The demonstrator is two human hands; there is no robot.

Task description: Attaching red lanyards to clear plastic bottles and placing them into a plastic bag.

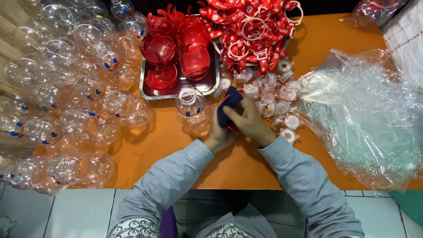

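My left hand (219, 134) and my right hand (250, 122) meet over the orange table (246, 163), both wrapped around a dark blue cloth (228, 105) with a bit of red showing under it. What lies inside the cloth is hidden. A clear round plastic bottle (192, 105) with blue, red and yellow markings stands just left of my hands. Small clear lids (276, 100) with red-and-white inserts lie scattered to the right of my hands.
Many clear round bottles (66, 97) are heaped on the left. A metal tray (181, 83) holds red cup-shaped parts (194, 55); a pile of red and white straps (253, 26) lies behind. Crumpled clear plastic bags (365, 114) cover the right side.
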